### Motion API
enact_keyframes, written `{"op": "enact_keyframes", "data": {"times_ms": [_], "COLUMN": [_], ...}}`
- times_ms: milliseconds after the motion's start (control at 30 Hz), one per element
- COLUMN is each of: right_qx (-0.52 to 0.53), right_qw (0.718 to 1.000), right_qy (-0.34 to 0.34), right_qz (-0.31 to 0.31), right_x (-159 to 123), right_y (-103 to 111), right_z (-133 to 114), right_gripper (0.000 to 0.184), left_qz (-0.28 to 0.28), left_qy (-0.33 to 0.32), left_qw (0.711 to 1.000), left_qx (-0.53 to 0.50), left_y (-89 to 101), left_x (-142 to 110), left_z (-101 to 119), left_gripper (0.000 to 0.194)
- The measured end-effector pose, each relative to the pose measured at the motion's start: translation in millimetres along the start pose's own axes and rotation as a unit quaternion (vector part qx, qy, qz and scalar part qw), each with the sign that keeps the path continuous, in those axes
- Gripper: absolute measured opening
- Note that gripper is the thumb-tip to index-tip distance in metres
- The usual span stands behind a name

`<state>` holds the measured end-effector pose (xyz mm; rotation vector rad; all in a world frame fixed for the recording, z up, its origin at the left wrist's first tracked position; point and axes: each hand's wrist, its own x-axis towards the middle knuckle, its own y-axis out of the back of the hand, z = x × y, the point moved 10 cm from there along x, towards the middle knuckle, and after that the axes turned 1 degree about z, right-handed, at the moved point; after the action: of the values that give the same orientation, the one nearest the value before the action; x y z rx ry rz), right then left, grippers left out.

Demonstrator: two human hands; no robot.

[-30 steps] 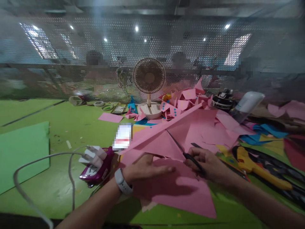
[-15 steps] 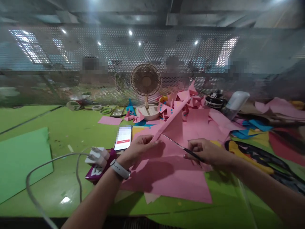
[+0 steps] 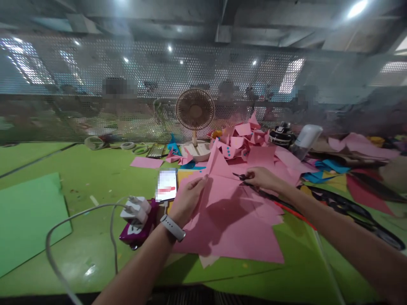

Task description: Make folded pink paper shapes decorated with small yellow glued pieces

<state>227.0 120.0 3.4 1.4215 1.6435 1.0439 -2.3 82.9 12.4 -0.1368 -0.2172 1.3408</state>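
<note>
My left hand, with a white watch on its wrist, pinches a folded strip of pink paper that stands up from the sheets. My right hand is closed around black scissors, whose blades point left and lie close to the raised paper. Under both hands is a large pink sheet lying flat, with a small pale scrap sticking out below its near edge. The handles of the scissors are mostly hidden by my fingers.
Left are a lit phone, a purple power strip with white plugs and a looping cable, and a green sheet. Behind stand a fan and a heap of pink scraps. A black-and-yellow tool lies right.
My left hand has gone from lying spread on the paper to gripping its strip and lifting it upright. The scissors in my right hand have moved away from me, further up the sheet.
</note>
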Motion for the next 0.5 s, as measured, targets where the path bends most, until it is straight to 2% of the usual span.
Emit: {"op": "enact_keyframes", "data": {"times_ms": [133,267,400,500], "right_qx": [-0.078,-0.107,-0.083,-0.045], "right_qw": [0.996,0.994,0.996,0.999], "right_qy": [0.013,-0.004,-0.007,0.009], "right_qz": [0.029,0.036,0.018,-0.005], "right_x": [18,26,31,30], "right_y": [1,-5,-13,-13], "right_z": [-11,-9,-2,-2], "right_gripper": [0.030,0.029,0.027,0.027], "left_qz": [-0.019,-0.039,-0.013,0.027], "left_qy": [0.027,0.038,0.084,0.110], "left_qw": [0.997,0.993,0.989,0.982], "left_qx": [-0.070,-0.104,-0.125,-0.153], "left_y": [-3.5,-9.0,-7.9,-4.6], "left_x": [2,2,1,-1], "left_z": [-9,-13,-25,-32], "left_gripper": [0.023,0.022,0.024,0.021]}}
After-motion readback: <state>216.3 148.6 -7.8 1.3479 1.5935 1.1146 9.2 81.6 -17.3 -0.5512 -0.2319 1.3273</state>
